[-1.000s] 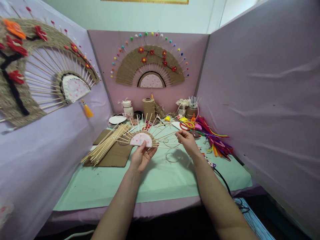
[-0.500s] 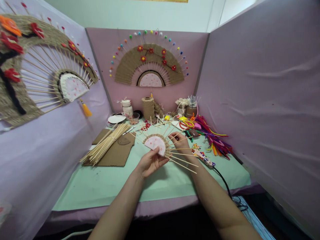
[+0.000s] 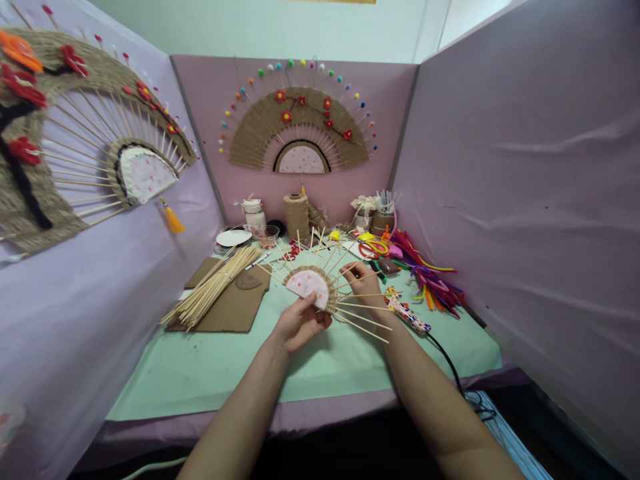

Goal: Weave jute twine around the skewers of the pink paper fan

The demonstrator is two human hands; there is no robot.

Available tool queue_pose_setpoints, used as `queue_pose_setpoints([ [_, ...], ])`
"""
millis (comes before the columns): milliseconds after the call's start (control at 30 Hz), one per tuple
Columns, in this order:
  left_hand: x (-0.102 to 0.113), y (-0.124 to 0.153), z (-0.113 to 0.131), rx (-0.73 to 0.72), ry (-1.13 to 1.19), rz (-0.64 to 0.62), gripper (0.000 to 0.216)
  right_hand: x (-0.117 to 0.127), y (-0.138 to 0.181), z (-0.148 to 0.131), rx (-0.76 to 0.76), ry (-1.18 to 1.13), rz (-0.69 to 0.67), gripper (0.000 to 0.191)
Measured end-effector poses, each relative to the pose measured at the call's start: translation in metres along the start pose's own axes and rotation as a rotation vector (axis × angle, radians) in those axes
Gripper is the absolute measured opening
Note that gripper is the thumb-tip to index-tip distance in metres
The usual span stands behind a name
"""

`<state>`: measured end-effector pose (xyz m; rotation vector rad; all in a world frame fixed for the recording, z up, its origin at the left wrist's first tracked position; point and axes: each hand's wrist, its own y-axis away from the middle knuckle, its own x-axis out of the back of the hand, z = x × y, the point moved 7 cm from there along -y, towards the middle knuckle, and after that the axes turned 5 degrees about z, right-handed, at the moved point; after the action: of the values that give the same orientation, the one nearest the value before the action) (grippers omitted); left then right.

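My left hand (image 3: 299,325) pinches the lower edge of a small half-made fan (image 3: 310,287), a pink half-disc rimmed with jute and ringed by thin wooden skewers. It is held above the green table mat (image 3: 210,373), tilted to the right. My right hand (image 3: 361,281) is behind the skewers on the fan's right side, fingers curled among them; what they grip is hidden.
A bundle of skewers (image 3: 215,285) lies on brown cardboard (image 3: 235,308) at left. A jute spool (image 3: 297,215), jars, scissors (image 3: 373,250) and pipe cleaners (image 3: 430,277) crowd the back. A patterned glue gun (image 3: 407,315) with a black cord lies right. Finished fans hang on the purple walls.
The fan has swung from level to tilted right, and moved a little right and toward me. My right hand went from the loose twine to behind the skewers.
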<state>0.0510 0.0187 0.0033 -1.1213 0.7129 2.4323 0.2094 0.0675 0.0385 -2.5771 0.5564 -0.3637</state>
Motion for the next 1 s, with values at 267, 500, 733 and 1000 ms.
queue_pose_setpoints([
  [267, 0.000, 0.000, 0.004, 0.003, -0.035, 0.004, 0.015, 0.012, -0.005, 0.001, -0.027, -0.033, 0.087, 0.025],
  [500, 0.003, 0.000, 0.002, 0.054, -0.070, -0.030, 0.017, 0.013, -0.001, -0.011, 0.006, -0.058, 0.116, 0.024],
  [733, 0.003, 0.000, 0.002, 0.040, -0.072, -0.024, 0.014, 0.013, -0.001, -0.010, -0.007, -0.056, 0.112, 0.025],
  [1000, 0.006, -0.002, 0.018, -0.074, -0.020, 0.048, 0.017, 0.024, -0.005, -0.010, -0.056, -0.118, 0.115, 0.026],
])
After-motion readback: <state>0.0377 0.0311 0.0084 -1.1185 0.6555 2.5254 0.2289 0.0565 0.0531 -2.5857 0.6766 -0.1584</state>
